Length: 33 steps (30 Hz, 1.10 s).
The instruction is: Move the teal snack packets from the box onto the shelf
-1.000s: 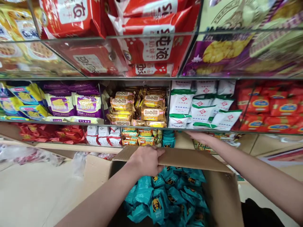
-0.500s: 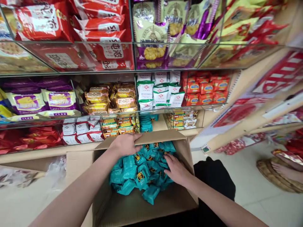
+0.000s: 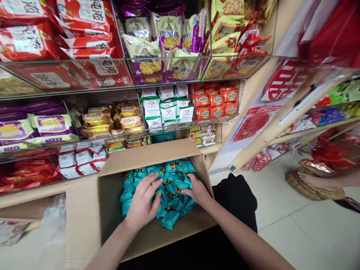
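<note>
An open cardboard box (image 3: 152,153) stands in front of me, holding a pile of small teal snack packets (image 3: 170,219) with dark and yellow round emblems. My left hand (image 3: 144,200) hovers over the left part of the pile, fingers spread and holding nothing. Over the pile's right side, my right hand (image 3: 198,190) rests against the packets with thumb and fingers apart. Its fingertips are partly hidden among them, and no packet is clearly gripped.
Glass-fronted shelves hold red packets (image 3: 25,41), purple biscuit bags (image 3: 149,60), white-green packets (image 3: 168,110) and small orange-red packets (image 3: 216,99). Clear plastic wrap (image 3: 54,217) lies left of the box. A person's sandalled foot (image 3: 317,179) is on the tiled floor at right.
My left hand has left the box's far flap and come down over the packets. My right hand stays at the pile's right side. The view has shifted to the right.
</note>
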### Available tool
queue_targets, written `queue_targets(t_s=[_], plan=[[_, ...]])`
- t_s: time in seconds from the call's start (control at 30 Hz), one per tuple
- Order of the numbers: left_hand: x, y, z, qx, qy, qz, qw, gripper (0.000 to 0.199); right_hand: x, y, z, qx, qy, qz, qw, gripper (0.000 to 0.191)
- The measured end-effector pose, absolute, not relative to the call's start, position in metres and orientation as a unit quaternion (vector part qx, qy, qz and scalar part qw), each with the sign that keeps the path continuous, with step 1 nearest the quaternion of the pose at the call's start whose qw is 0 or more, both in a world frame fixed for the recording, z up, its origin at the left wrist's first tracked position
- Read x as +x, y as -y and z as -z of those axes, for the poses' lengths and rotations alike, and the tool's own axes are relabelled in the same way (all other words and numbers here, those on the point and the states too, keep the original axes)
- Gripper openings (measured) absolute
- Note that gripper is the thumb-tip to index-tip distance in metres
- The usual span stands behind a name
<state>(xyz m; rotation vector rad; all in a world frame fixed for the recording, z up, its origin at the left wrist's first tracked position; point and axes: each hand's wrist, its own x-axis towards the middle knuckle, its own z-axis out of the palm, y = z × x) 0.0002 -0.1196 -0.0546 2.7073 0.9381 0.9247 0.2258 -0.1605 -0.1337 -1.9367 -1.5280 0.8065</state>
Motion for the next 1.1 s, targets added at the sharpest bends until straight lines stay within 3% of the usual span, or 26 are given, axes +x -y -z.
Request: queue_targets(t_s=[0.1, 0.2, 0.37, 0.47, 0.7, 1.1], plan=[[-0.003, 0.147, 0.089, 0.864, -0.370, -0.295, 0.168, 0.043, 0.228, 0.164, 0.145, -0.706, 0.535, -0.364, 0.287, 0.073], [-0.004, 0.158, 0.103, 0.780, -0.461, -0.303, 0.295, 0.044, 0.229, 0.167, 0.144, -0.684, 0.507, -0.381, 0.361, 0.060], [0.023, 0.163, 0.080, 0.515, -0.570, -0.356, 0.532, 0.060, 0.203, 0.172, 0.101, -0.602, 0.439, -0.432, 0.508, 0.032], [0.045, 0.167, 0.060, 0.440, -0.535, -0.363, 0.623, 0.053, 0.176, 0.176, 0.075, -0.541, 0.415, -0.471, 0.561, 0.026], [0.059, 0.168, 0.047, 0.495, -0.522, -0.470, 0.511, 0.029, 0.155, 0.174, 0.056, -0.556, 0.447, -0.391, 0.581, 0.028], [0.060, 0.164, 0.039, 0.510, -0.530, -0.496, 0.461, 0.030, 0.155, 0.174, 0.049, -0.534, 0.451, -0.369, 0.613, 0.028]])
